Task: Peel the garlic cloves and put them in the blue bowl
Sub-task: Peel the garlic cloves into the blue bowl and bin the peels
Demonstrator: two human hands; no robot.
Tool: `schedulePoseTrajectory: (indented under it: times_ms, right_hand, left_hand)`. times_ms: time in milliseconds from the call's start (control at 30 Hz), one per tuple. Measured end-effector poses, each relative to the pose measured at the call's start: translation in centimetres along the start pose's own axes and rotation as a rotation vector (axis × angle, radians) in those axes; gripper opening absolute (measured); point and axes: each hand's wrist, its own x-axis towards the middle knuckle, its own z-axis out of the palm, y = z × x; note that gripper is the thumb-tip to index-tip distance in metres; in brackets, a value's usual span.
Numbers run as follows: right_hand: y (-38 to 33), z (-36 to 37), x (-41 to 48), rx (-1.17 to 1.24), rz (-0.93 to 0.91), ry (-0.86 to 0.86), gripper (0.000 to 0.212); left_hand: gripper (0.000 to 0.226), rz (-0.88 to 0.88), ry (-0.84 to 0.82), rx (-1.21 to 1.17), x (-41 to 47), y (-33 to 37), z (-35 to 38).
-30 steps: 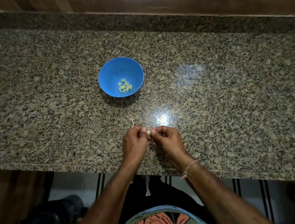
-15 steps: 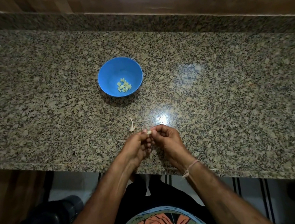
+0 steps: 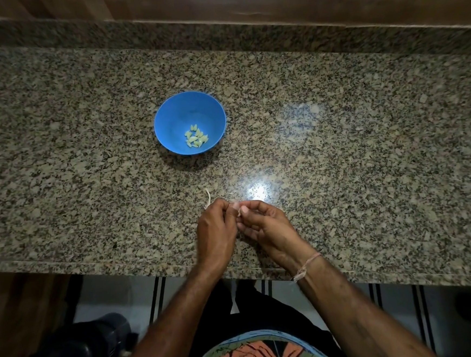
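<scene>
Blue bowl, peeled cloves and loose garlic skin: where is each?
blue bowl (image 3: 173, 121), head view, bare inner wall.
peeled cloves (image 3: 196, 138), head view, middle of pile.
garlic skin (image 3: 208, 197), head view, curved white strip.

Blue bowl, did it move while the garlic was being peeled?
No. The blue bowl stays in the same spot on the granite counter, just as far from the counter's back edge as before.

We count 1 blue bowl (image 3: 168, 127) with roughly 10 peeled cloves (image 3: 196, 139); 2 hands, left hand (image 3: 214, 233) and right hand (image 3: 269, 226); 1 garlic clove (image 3: 239, 212) between them; 1 peel strip (image 3: 208, 197).
</scene>
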Motion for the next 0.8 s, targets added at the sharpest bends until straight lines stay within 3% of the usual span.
schedulePoseTrajectory:
  times_ms: [267,433,800]
  right_hand:
    - [-0.1,-0.6,0.2,-0.117,-0.059,0.042,0.024]
    - [-0.8,-1.4,-0.3,-0.255,-0.126,0.112,0.022]
    - [-1.3,-2.0,-0.5,-0.205,-0.130,0.150,0.021]
  left_hand:
    - [0.029,-0.190,0.029,-0.143,0.7,-0.4,0.2]
    - [0.003,-0.072,0.087,-0.103,1.1,-0.8,0.6]
    - [0.009,0.041,0.141,0.108,1.3,-1.6,1.2]
